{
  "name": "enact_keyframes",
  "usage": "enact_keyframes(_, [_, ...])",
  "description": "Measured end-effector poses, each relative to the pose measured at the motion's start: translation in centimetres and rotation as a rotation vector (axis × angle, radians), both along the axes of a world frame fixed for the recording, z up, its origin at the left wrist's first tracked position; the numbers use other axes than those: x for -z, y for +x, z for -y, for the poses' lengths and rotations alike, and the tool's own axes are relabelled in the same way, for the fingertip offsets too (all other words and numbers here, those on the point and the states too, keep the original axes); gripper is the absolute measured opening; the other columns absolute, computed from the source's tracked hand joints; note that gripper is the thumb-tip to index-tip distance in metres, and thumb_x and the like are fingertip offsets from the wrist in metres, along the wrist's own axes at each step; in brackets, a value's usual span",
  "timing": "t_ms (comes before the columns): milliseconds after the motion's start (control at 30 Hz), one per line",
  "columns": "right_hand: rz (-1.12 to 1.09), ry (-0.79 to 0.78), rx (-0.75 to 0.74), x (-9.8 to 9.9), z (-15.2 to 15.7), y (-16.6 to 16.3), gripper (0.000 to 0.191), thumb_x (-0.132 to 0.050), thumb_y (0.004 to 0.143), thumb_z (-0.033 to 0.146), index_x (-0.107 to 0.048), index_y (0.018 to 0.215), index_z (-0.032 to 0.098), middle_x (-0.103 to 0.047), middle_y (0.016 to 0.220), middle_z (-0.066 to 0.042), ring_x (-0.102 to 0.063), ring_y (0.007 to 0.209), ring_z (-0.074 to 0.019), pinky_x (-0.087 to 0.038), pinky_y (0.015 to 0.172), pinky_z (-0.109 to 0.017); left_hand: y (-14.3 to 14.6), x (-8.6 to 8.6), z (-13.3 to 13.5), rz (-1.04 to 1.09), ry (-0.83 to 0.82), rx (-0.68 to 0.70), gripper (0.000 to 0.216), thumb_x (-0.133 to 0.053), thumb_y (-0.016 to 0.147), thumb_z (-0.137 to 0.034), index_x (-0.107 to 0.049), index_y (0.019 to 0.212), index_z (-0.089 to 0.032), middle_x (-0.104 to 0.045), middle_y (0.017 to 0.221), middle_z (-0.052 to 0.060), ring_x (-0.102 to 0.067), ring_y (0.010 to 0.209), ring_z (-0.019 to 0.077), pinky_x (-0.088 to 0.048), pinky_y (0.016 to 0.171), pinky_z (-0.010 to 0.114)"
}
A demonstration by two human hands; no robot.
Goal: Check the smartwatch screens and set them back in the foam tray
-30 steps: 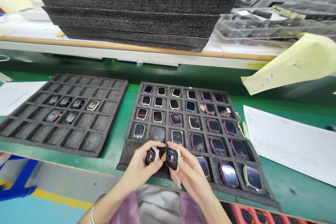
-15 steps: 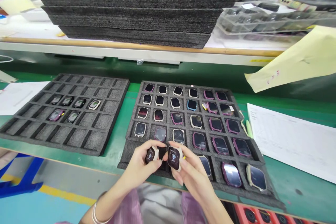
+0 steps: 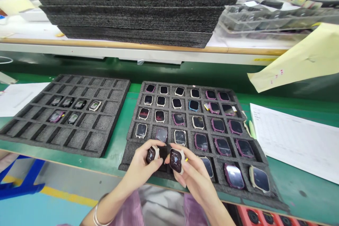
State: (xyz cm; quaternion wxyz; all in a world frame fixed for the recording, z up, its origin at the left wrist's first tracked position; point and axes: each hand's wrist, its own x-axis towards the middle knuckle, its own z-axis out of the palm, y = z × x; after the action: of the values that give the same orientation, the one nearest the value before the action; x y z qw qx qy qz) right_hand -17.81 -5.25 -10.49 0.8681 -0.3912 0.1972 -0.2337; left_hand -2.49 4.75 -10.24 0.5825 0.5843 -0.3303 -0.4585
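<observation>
In my left hand (image 3: pixel 141 164) is a light-cased smartwatch (image 3: pixel 152 154), its lit dark screen turned partly to the side. My right hand (image 3: pixel 194 169) grips another light-cased smartwatch (image 3: pixel 176 160) with a watch face showing on its screen. Both hands are closed and close together, above the front edge of a dark foam tray (image 3: pixel 132 148). Several strapless watches sit in that tray's pockets, many purple-cased, such as the purple watch (image 3: pixel 234 176), others light-cased, and one blue watch (image 3: pixel 194 105). My fingers hide the backs of the held watches.
A second foam tray (image 3: pixel 106 123) to the left holds several watches. Paper sheets (image 3: pixel 293 141) lie at the right, with a yellow paper (image 3: pixel 299 54) hanging above. A stack of foam trays (image 3: pixel 132 10) and clear plastic trays (image 3: pixel 265 17) stand on the shelf. Below right is a red tray (image 3: pixel 245 213).
Both hands keep hold of their watches in nearly the same place. The left watch has turned slightly, so its screen shows a little more plainly.
</observation>
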Motion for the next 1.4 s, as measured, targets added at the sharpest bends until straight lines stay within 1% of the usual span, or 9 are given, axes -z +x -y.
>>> enact_keyframes(200, [-0.009,-0.029,0.015,-0.3,-0.1,0.0,0.035,-0.072,0.088,0.034,-0.069,0.121,0.023,-0.067,0.085,-0.009,-0.040,0.051,-0.0095,-0.028,0.045,-0.022,0.1,0.0,-0.2,0.011,0.037,0.023,0.032,-0.059,0.081,-0.014,-0.061,0.112,-0.019,-0.042,0.065,-0.007,-0.034,0.048,0.0059,-0.024,0.046,0.020])
enact_keyframes(333, [-0.001,-0.046,0.000,-0.2,-0.1,-0.1,0.035,-0.070,0.090,0.035,-0.068,0.123,0.025,-0.067,0.086,-0.008,-0.041,0.051,-0.0088,-0.030,0.045,-0.021,0.0,-0.2,-0.1,0.012,-0.018,0.005,0.035,-0.062,0.084,-0.019,-0.059,0.119,-0.021,-0.043,0.069,-0.007,-0.037,0.053,0.0067,-0.031,0.053,0.020])
enact_keyframes(533, [-0.038,-0.062,0.011,-0.2,-0.1,-0.4,0.035,-0.070,0.090,0.037,-0.068,0.123,0.026,-0.068,0.088,-0.009,-0.041,0.049,-0.0081,-0.030,0.045,-0.021,-0.1,-0.3,-0.1,0.064,-0.049,0.007,0.036,-0.063,0.082,-0.016,-0.062,0.118,-0.022,-0.048,0.073,-0.005,-0.046,0.067,0.0105,-0.037,0.066,0.021])
enact_keyframes(633, [-0.050,-0.062,0.032,-0.4,-0.3,-0.5,0.036,-0.071,0.089,0.038,-0.068,0.123,0.025,-0.068,0.087,-0.008,-0.041,0.050,-0.0086,-0.031,0.046,-0.022,-0.1,-0.4,-0.2,0.016,-0.054,0.000,0.037,-0.063,0.083,-0.018,-0.060,0.120,-0.023,-0.048,0.072,-0.005,-0.046,0.066,0.0106,-0.037,0.065,0.021])
enact_keyframes(767, [-0.058,-0.052,0.040,-0.7,-0.3,-0.5,0.036,-0.074,0.087,0.038,-0.070,0.120,0.025,-0.068,0.089,-0.009,-0.039,0.052,-0.0085,-0.030,0.046,-0.021,-0.1,-0.3,-0.2,0.076,-0.037,0.017,0.034,-0.062,0.081,-0.014,-0.064,0.114,-0.021,-0.049,0.071,-0.005,-0.045,0.065,0.0107,-0.037,0.064,0.021])
enact_keyframes(933, [-0.083,-0.074,0.044,-1.0,-0.3,-0.7,0.039,-0.073,0.087,0.040,-0.068,0.123,0.025,-0.068,0.087,-0.009,-0.039,0.051,-0.0082,-0.030,0.046,-0.022,-0.3,-0.2,-0.5,-0.021,-0.081,-0.028,0.036,-0.064,0.085,-0.022,-0.059,0.121,-0.023,-0.046,0.072,-0.006,-0.039,0.055,0.0081,-0.035,0.057,0.021])
enact_keyframes(1167, [-0.112,-0.053,0.035,-1.7,-0.5,-1.2,0.041,-0.075,0.085,0.041,-0.067,0.121,0.022,-0.067,0.085,-0.008,-0.038,0.049,-0.0079,-0.027,0.047,-0.022,-0.4,-0.8,-1.0,0.098,-0.111,-0.007,0.034,-0.062,0.083,-0.012,-0.063,0.116,-0.022,-0.049,0.072,-0.004,-0.046,0.067,0.0105,-0.039,0.066,0.021])
enact_keyframes(1300, [-0.144,0.027,0.054,-1.5,-0.2,-1.0,0.057,-0.076,0.084,0.042,-0.056,0.134,0.024,-0.068,0.095,-0.009,-0.043,0.053,-0.0092,-0.033,0.050,-0.023,-0.6,-0.1,-0.1,-0.051,-0.097,-0.040,0.056,-0.069,0.082,-0.020,-0.048,0.135,-0.024,-0.052,0.085,-0.002,-0.050,0.069,0.0106,-0.044,0.062,0.021])
enact_keyframes(1400, [-0.189,0.098,0.060,-1.2,0.4,-0.6,0.066,-0.079,0.079,0.045,-0.052,0.135,0.025,-0.068,0.101,-0.010,-0.047,0.052,-0.0105,-0.035,0.048,-0.024,-0.3,0.6,0.7,-0.198,-0.090,-0.029,0.073,-0.073,0.079,-0.028,-0.037,0.142,-0.023,-0.056,0.094,0.003,-0.056,0.067,0.0114,-0.050,0.056,0.023])
